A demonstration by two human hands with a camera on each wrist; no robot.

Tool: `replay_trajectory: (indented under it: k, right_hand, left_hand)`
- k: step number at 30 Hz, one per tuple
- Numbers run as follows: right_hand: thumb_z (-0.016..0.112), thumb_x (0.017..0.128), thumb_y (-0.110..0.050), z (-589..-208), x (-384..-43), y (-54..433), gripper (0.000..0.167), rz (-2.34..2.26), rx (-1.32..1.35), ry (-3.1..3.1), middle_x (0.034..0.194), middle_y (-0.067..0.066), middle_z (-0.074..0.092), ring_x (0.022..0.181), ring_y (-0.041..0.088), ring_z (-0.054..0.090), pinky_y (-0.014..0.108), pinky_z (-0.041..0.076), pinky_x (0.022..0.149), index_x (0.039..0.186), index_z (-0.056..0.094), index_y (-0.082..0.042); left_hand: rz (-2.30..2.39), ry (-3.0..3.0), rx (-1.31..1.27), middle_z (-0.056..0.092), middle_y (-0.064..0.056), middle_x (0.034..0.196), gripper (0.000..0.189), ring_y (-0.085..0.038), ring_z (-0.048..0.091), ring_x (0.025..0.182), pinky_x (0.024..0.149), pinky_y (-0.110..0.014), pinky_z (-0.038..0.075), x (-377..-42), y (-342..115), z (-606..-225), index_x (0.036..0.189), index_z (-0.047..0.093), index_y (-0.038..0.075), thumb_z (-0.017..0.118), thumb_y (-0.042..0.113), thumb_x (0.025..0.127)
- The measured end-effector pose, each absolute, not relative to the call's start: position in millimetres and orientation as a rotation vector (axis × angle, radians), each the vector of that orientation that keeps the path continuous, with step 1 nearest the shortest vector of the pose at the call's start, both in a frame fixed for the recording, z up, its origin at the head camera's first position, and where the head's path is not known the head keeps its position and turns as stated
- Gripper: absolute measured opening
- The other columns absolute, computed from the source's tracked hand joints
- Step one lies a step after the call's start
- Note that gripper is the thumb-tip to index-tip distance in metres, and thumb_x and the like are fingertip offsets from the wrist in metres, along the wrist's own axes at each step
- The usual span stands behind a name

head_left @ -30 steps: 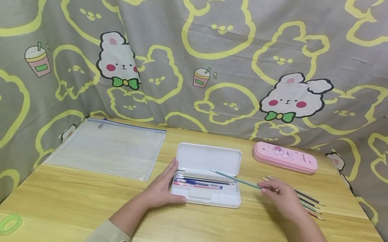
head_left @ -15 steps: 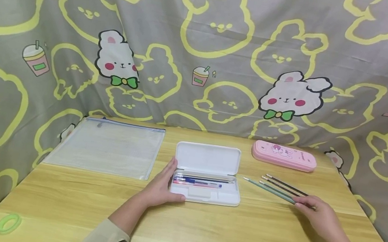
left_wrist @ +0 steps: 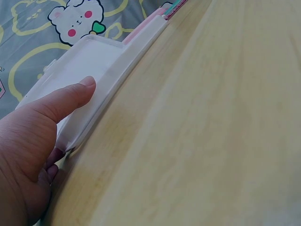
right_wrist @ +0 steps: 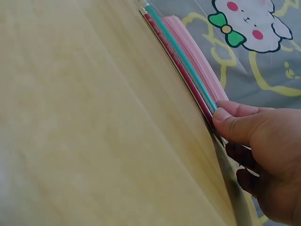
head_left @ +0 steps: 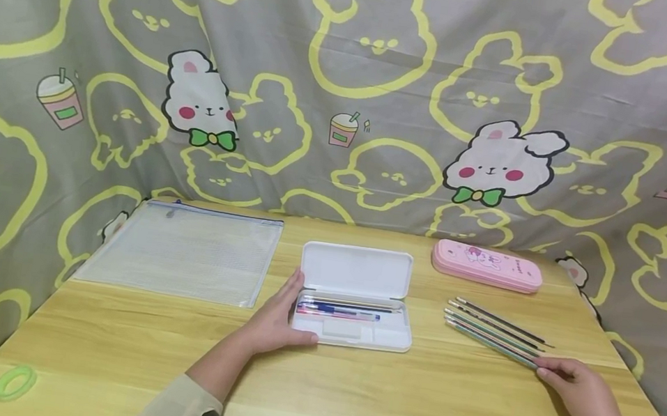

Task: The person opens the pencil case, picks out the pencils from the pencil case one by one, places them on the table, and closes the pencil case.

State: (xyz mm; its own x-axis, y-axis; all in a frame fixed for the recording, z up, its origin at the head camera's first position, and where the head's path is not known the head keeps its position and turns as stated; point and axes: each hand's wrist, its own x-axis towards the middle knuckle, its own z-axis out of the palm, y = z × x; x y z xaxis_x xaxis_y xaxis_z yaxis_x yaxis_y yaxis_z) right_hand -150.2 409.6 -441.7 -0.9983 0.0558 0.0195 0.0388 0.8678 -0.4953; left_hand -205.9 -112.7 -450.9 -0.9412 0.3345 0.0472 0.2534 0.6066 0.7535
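Observation:
A white pencil case (head_left: pixel 355 271) lies with its lid raised. Inside are dark pencils (head_left: pixel 358 307), a blue pen (head_left: pixel 332 310), a reddish pen below it and a white eraser (head_left: pixel 342 330). My left hand (head_left: pixel 281 320) holds the case's left end, thumb (left_wrist: pixel 77 96) over the front rim and fingers along the side. On the right, my right hand (head_left: pixel 578 391) pinches a teal pencil (right_wrist: pixel 186 61) near its end between thumb and index finger. A red pencil (right_wrist: pixel 169 44) shows right beside it. Several dark pencils (head_left: pixel 499 320) lie fanned just behind on the table.
A closed pink pencil case (head_left: pixel 487 265) stands at the back right. A clear mesh zip pouch (head_left: pixel 188 252) lies flat at the back left, and a green ring (head_left: pixel 15 383) near the front left. A patterned curtain (head_left: pixel 280 39) surrounds the wooden table (head_left: pixel 382 411).
My right hand has moved right, away from the white case, bringing the teal pencil from over the case to alongside the other pencils. The left hand stays on the case.

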Motion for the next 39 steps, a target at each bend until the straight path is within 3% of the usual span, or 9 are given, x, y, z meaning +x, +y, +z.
replay_trajectory:
  k: [3, 11, 16, 18, 27, 29, 31, 34, 39]
  right_hand:
    - [0.056, 0.100, -0.034, -443.3, -150.6, 411.9, 0.040, 0.813, -0.096, -3.015, 0.122, 0.031, 0.063, 0.115, 0.051, 0.055, 0.058, 0.045, 0.087, 0.115, 0.069, 0.000]
    - [0.059, 0.098, -0.034, -444.6, -152.7, 413.9, 0.038, 0.799, -0.093, -3.019, 0.119, 0.030, 0.064, 0.110, 0.046, 0.059, 0.054, 0.047, 0.085, 0.113, 0.071, -0.001]
    - [0.060, 0.096, -0.039, -444.6, -152.4, 414.8, 0.040, 0.780, -0.099, -3.033, 0.117, 0.025, 0.067, 0.094, 0.007, 0.058, 0.041, 0.049, 0.079, 0.112, 0.072, -0.005]
    - [0.060, 0.096, -0.042, -444.6, -152.6, 415.1, 0.042, 0.784, -0.101, -3.034, 0.117, 0.025, 0.067, 0.093, 0.003, 0.056, 0.041, 0.049, 0.079, 0.112, 0.072, -0.005]
    - [0.059, 0.096, -0.045, -442.2, -152.4, 412.3, 0.051, 0.866, -0.150, -3.031, 0.123, 0.030, 0.062, 0.114, 0.049, 0.055, 0.056, 0.045, 0.086, 0.118, 0.068, -0.001]
    - [0.060, 0.095, -0.045, -440.6, -152.9, 409.4, 0.050, 0.860, -0.156, -3.006, 0.123, 0.029, 0.063, 0.107, 0.033, 0.062, 0.048, 0.046, 0.086, 0.117, 0.069, -0.002]
    - [0.063, 0.094, -0.044, -439.1, -154.4, 404.3, 0.047, 0.861, -0.138, -2.971, 0.121, 0.028, 0.065, 0.096, 0.005, 0.062, 0.035, 0.046, 0.082, 0.115, 0.070, -0.003]
    - [0.066, 0.092, -0.040, -436.3, -158.1, 390.6, 0.039, 0.850, -0.093, -2.924, 0.116, 0.024, 0.068, 0.082, -0.022, 0.040, 0.019, 0.040, 0.069, 0.111, 0.073, -0.006]
    - [0.066, 0.093, -0.035, -428.3, -168.7, 356.6, 0.034, 0.939, 0.002, -2.908, 0.111, 0.019, 0.067, 0.080, -0.013, 0.045, 0.018, 0.044, 0.064, 0.110, 0.072, -0.006]
  left_hand:
    - [1.256, 2.727, 0.501, 0.001, -0.010, 0.167, 0.125, -0.035, 0.009, 0.152, 0.122, -0.055, 0.016, -206.4, -113.1, -452.0, 0.158, 0.007, 0.009, 0.086, 0.046, 0.068]
    - [1.248, 2.742, 0.509, 0.001, -0.010, 0.167, 0.125, -0.037, 0.010, 0.152, 0.121, -0.057, 0.018, -207.0, -113.1, -453.2, 0.158, 0.007, 0.008, 0.086, 0.045, 0.068]
    - [1.248, 2.731, 0.503, 0.000, -0.009, 0.167, 0.125, -0.035, 0.009, 0.152, 0.122, -0.055, 0.017, -207.3, -113.3, -452.9, 0.158, 0.006, 0.010, 0.086, 0.046, 0.069]
    - [1.247, 2.730, 0.501, 0.000, -0.008, 0.167, 0.125, -0.035, 0.009, 0.152, 0.122, -0.055, 0.017, -207.5, -113.4, -453.0, 0.158, 0.006, 0.010, 0.086, 0.046, 0.068]
    - [1.247, 2.733, 0.495, -0.001, -0.006, 0.167, 0.126, -0.032, 0.008, 0.152, 0.122, -0.053, 0.015, -207.1, -113.4, -454.6, 0.158, 0.005, 0.011, 0.086, 0.045, 0.068]
    - [1.256, 2.734, 0.504, 0.000, -0.008, 0.167, 0.126, -0.033, 0.008, 0.152, 0.122, -0.054, 0.016, -206.7, -113.2, -455.0, 0.158, 0.006, 0.010, 0.086, 0.045, 0.068]
    - [1.254, 2.734, 0.505, 0.000, -0.008, 0.167, 0.126, -0.033, 0.008, 0.152, 0.122, -0.054, 0.016, -206.4, -112.9, -455.0, 0.158, 0.005, 0.011, 0.086, 0.046, 0.068]
    - [1.247, 2.738, 0.510, 0.000, -0.008, 0.167, 0.126, -0.034, 0.009, 0.152, 0.122, -0.055, 0.017, -206.2, -112.6, -454.5, 0.158, 0.005, 0.011, 0.086, 0.046, 0.068]
    - [1.258, 2.738, 0.516, 0.001, -0.011, 0.166, 0.125, -0.036, 0.010, 0.152, 0.121, -0.056, 0.018, -206.1, -113.2, -452.7, 0.158, 0.007, 0.008, 0.086, 0.045, 0.068]
